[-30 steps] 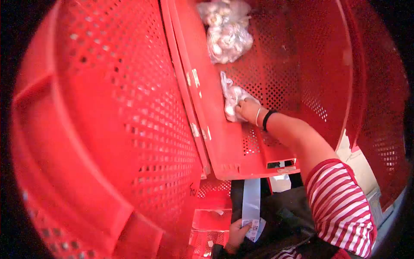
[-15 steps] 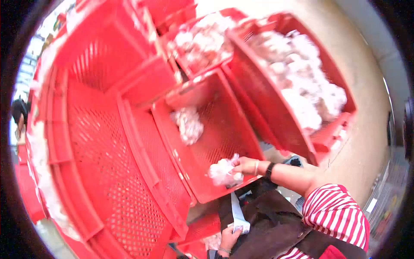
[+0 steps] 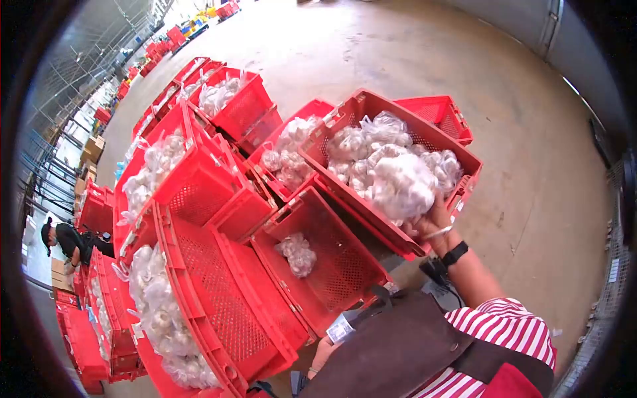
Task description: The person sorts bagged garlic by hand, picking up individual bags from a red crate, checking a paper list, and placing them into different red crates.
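My right hand reaches into the full red crate on the right, its fingers closed at the near side of a clear plastic bag of garlic. Several similar bags lie under and behind that bag. Low in the view, my left hand pinches a strip of white printed labels, partly covered by the dark apron. Between the hands and the far crates, one garlic bag sits at the left of an otherwise bare red crate.
Stacked red crates with bagged garlic stand on the left, and more crates stand farther back. A person in dark clothes is at the far left. Concrete floor and a wire mesh rack lie to the right.
My right hand has moved from above the near edge of the middle crate to the full crate on the right, with a garlic bag. The view has swung up and rightward.
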`<action>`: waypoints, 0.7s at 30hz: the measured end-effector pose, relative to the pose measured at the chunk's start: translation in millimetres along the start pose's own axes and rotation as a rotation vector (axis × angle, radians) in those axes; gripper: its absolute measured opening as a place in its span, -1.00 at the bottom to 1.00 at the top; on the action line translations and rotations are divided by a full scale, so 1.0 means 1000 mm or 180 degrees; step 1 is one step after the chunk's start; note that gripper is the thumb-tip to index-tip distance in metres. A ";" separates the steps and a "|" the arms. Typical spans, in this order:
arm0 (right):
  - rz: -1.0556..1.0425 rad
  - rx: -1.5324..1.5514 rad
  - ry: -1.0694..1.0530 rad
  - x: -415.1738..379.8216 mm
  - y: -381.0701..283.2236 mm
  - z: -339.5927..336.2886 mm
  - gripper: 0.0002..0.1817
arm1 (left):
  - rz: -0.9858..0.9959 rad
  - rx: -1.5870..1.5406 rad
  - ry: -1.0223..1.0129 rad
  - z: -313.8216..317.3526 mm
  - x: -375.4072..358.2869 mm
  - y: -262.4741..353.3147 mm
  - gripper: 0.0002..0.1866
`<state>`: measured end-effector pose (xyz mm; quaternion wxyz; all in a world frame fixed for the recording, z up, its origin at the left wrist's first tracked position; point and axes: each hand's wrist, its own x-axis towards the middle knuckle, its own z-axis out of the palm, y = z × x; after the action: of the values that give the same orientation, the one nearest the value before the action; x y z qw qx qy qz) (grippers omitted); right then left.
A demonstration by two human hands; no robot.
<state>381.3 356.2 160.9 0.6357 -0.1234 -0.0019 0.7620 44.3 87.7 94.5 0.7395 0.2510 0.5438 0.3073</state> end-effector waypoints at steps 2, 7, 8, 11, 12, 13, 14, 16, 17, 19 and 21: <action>-0.0193 0.0208 -0.0124 0.009 -0.024 0.002 -0.40 | 0.0075 0.0213 0.0145 0.008 0.002 0.009 -0.69; -0.0587 0.0362 -0.0655 0.011 -0.058 0.018 -0.33 | 0.0557 0.0073 0.0543 0.026 0.014 0.037 -0.74; -0.0611 0.0395 -0.0755 0.010 -0.060 0.017 -0.30 | 0.0734 -0.0046 0.0620 0.027 0.018 0.040 -0.75; -0.0664 0.0659 -0.0809 0.008 -0.066 0.013 -0.30 | 0.0870 -0.0320 0.0723 0.036 0.023 0.052 -0.75; -0.0633 0.0813 -0.0833 0.007 -0.066 0.013 -0.32 | 0.0954 -0.0382 0.0699 0.041 0.022 0.057 -0.74; -0.0636 0.0835 -0.0826 0.006 -0.064 0.015 -0.32 | 0.1031 -0.0438 0.0682 0.047 0.020 0.064 -0.74; -0.0719 0.0920 -0.0828 0.006 -0.061 0.016 -0.33 | 0.1017 -0.0418 0.0697 0.050 0.020 0.067 -0.74; -0.0808 0.1024 -0.0813 0.005 -0.060 0.002 -0.34 | 0.1000 -0.0179 0.0711 0.055 0.020 0.072 -0.73; -0.0582 0.1440 -0.1052 0.007 -0.059 -0.013 -0.39 | 0.0990 -0.0162 0.0723 0.059 0.019 0.076 -0.73; -0.0355 0.1880 -0.1281 0.003 -0.055 -0.024 -0.44 | 0.1094 -0.0233 0.0615 0.070 0.018 0.085 -0.69; -0.0549 0.1098 -0.0748 -0.007 -0.051 -0.011 -0.43 | 0.1095 -0.0172 0.0621 0.072 0.018 0.089 -0.71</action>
<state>433.6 357.3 159.4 0.7056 0.0773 0.0438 0.7030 101.5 159.7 166.2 0.6264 0.2893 0.5535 0.4664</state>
